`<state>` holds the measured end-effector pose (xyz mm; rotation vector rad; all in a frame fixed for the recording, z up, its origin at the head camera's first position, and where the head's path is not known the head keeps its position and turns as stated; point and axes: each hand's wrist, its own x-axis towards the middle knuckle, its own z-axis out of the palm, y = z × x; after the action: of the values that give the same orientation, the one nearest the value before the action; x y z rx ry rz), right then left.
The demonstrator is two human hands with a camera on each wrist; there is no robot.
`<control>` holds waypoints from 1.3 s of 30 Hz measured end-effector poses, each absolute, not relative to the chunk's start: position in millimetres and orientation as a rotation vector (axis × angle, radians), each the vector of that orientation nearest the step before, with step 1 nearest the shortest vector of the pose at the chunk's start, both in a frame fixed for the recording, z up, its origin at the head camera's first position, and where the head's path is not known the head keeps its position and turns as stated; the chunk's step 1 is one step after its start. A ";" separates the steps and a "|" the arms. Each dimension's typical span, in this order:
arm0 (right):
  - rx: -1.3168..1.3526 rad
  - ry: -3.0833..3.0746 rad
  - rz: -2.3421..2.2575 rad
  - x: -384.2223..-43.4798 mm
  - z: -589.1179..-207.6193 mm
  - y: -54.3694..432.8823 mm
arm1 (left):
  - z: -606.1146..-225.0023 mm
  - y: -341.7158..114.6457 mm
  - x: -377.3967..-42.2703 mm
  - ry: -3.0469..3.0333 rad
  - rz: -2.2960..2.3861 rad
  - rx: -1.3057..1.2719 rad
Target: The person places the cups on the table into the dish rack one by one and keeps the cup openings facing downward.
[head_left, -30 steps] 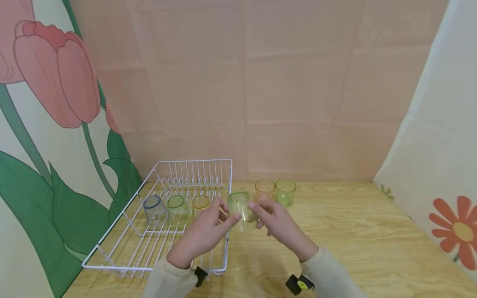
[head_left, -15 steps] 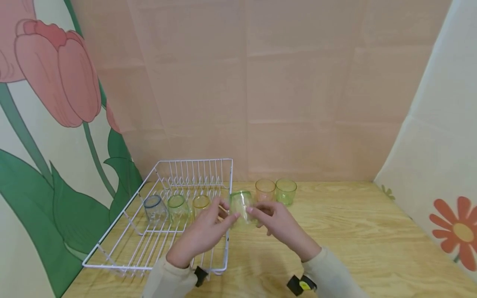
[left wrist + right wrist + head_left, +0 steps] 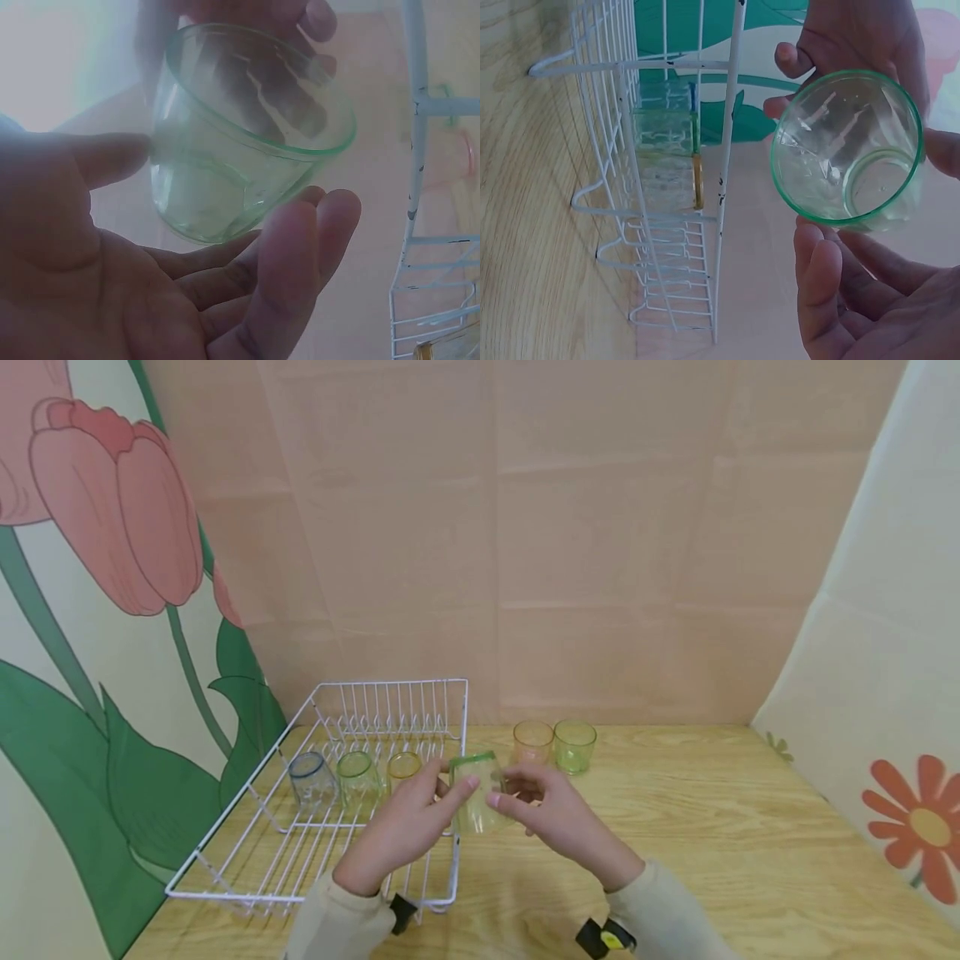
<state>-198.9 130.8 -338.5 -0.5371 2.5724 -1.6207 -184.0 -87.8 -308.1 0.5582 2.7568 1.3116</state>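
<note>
A clear glass tumbler with a green rim (image 3: 480, 817) is held up between both hands, just right of the rack's side. My left hand (image 3: 405, 820) grips its left side, thumb on the near wall. My right hand (image 3: 558, 810) holds the opposite side, thumb on the near wall and fingers behind. In the head view the tumbler is tilted, its green rim uppermost. The right wrist view looks into the mouth of the tumbler (image 3: 810, 176), which contains nothing visible. Fingers of both hands show through the tumbler's wall (image 3: 199, 184) in the left wrist view.
A white wire dish rack (image 3: 392, 682) stands at left. It holds a blue-rimmed glass (image 3: 312, 792), a green-rimmed glass (image 3: 360, 790) and a yellow-rimmed glass (image 3: 399, 770) in a row. Beyond my right hand, an orange glass (image 3: 532, 742) and another green glass (image 3: 575, 752) stand on the wooden table (image 3: 712, 827).
The tumbler has shifted slightly left and down and tilted, its rim slanting up to the right. My right fingers have moved around it, the thumb now lower on its wall.
</note>
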 end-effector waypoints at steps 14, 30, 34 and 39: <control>-0.644 2.581 -1.545 -200.9 -336.2 134.5 | -308.4 -88.0 -181.2 2.738 1.328 0.668; -0.722 2.654 -1.465 -199.6 -341.1 134.2 | -309.3 -88.2 -181.2 2.730 1.273 0.697; -0.779 2.655 -1.451 -198.4 -343.0 132.8 | -309.3 -88.6 -181.6 2.739 1.253 0.693; -0.835 2.639 -1.427 -196.4 -346.1 131.1 | -310.4 -89.7 -180.2 2.730 1.270 0.693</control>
<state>-196.4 131.1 -346.1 -0.8348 2.6387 -1.4270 -180.2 -89.7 -310.4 0.6933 2.7305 1.2700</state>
